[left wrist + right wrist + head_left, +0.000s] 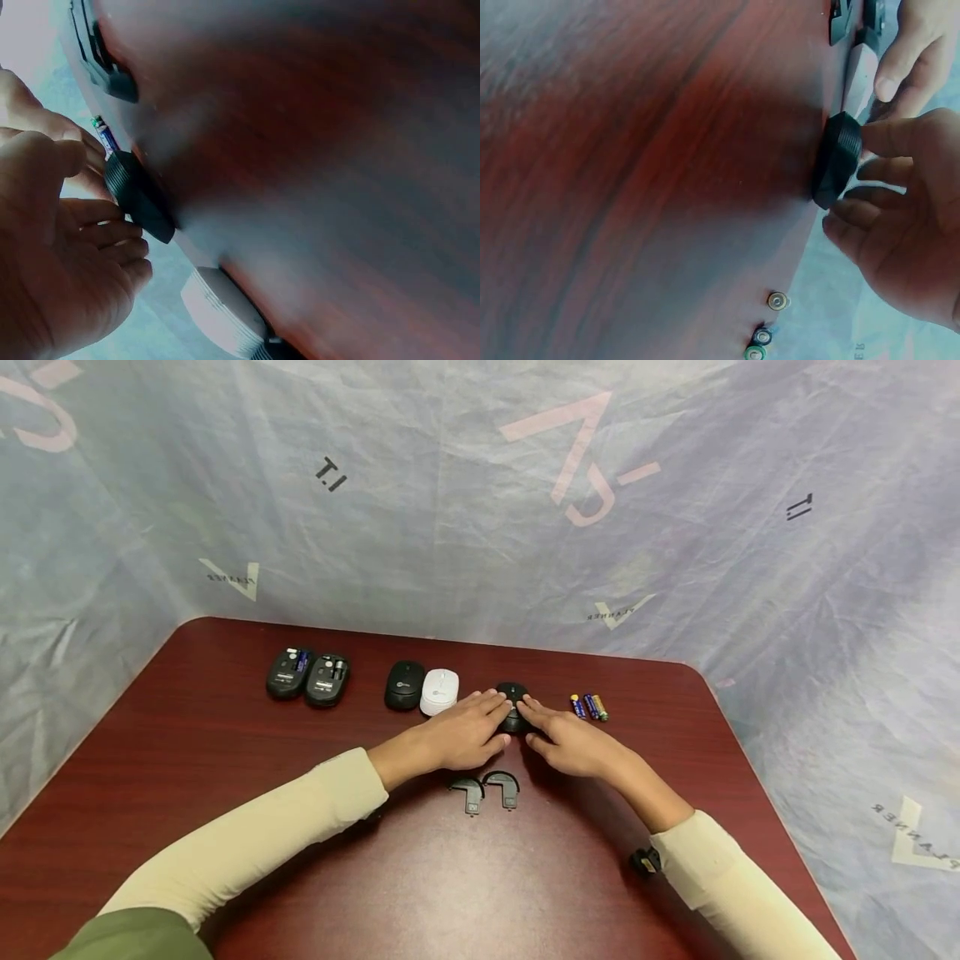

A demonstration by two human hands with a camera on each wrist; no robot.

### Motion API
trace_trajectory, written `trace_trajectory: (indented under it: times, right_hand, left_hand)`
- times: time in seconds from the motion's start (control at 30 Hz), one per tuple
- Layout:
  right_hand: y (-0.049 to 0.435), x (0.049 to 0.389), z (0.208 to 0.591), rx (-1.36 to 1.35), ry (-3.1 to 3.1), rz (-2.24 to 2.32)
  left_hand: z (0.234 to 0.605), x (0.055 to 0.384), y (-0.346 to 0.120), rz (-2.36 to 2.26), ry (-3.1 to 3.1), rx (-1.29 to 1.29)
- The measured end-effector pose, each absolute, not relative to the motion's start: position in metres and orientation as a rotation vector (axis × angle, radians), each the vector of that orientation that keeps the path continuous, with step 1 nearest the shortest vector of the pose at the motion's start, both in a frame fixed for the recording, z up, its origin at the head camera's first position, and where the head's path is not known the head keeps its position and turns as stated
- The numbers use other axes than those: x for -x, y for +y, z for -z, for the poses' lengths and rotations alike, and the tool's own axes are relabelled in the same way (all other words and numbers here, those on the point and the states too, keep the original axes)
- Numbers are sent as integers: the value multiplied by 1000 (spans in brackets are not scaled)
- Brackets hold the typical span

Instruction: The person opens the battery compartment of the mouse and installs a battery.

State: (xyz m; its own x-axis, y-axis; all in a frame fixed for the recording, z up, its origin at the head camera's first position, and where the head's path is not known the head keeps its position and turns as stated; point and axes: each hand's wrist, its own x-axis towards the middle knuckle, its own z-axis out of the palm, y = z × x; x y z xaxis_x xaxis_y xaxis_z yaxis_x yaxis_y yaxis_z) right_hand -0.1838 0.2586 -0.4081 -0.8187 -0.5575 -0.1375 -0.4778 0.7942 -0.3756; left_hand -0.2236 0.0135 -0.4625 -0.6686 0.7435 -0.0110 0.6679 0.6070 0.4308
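Observation:
A black computer mouse [513, 722] sits right way up on the table between my two hands. My left hand [467, 733] touches its left side with fingers stretched out over it. From the other side my right hand [573, 742] rests its fingertips on the mouse, also fairly straight. In the right wrist view, the thumb and fingers lie around the dark mouse [836, 161] without a clear grip. The left wrist view shows the left fingers beside the mouse [139, 195]. Two dark battery covers [471, 795] lie nearer to me.
Left of the hands stand a white mouse [439, 691] and a black mouse [404, 685]. Farther left, two upturned mice [287, 674] show open battery bays. Several loose batteries [591, 707] lie to the right on the red-brown table [480, 877]. A printed sheet [450, 510] hangs behind.

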Motion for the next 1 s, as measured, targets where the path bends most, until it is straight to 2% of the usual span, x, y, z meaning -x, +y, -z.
trace_trajectory:
  times: [0.33, 0.63, 0.83, 1.0]
  right_hand:
    - [250, 189, 417, 623, 2726, 491]
    - [253, 194, 426, 727, 2800, 556]
    - [248, 189, 413, 592, 2901, 578]
    - [249, 189, 411, 565, 2996, 583]
  left_hand:
    - [475, 225, 26, -697, 2623, -811]
    - [472, 228, 29, -707, 2666, -864]
    - [483, 238, 29, -764, 2666, -800]
    - [476, 234, 28, -865, 2687, -780]
